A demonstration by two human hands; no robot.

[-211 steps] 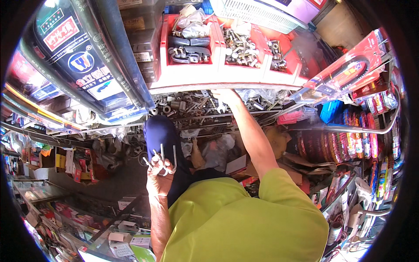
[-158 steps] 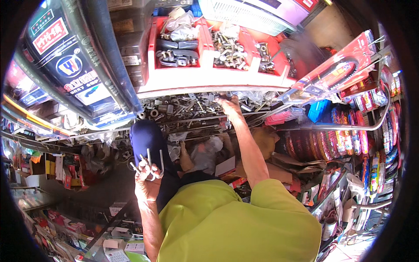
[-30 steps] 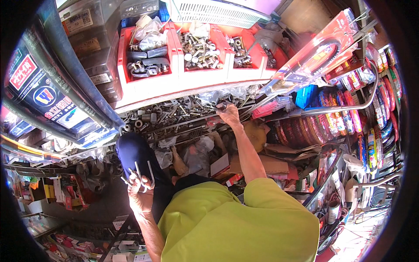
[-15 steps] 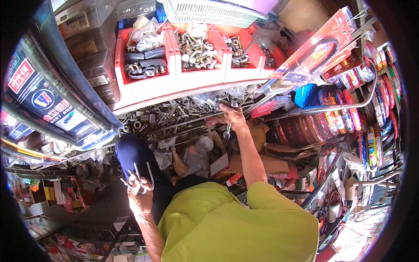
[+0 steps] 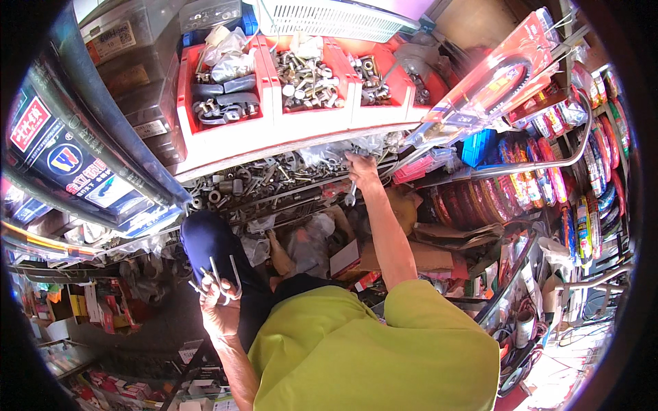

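Low on the left, my left hand (image 5: 221,318) is closed around several U-bolts (image 5: 236,274), their bare metal legs sticking up past the fingers. My right hand (image 5: 363,170) reaches forward to the far right part of a shelf of loose hardware (image 5: 271,175), just under the red bins. A metal wrench (image 5: 351,196) juts out below that hand, its jaw end toward me; the rest is covered by the hand. The right fingertips are among small metal parts and clear plastic bags (image 5: 322,153), so what they touch is hard to make out.
Red bins (image 5: 274,103) of bolts and nuts stand on a pale ledge (image 5: 301,139) above the hardware shelf. Stacked drawers (image 5: 140,82) are at left, with packaged coils (image 5: 528,175) and a curved metal bar (image 5: 548,166) at right. Cardboard (image 5: 404,259) lies below my right forearm.
My right hand has moved slightly forward and left, deeper over the hardware shelf, and the wrench has shifted with it. My left hand and the U-bolts stay where they were.
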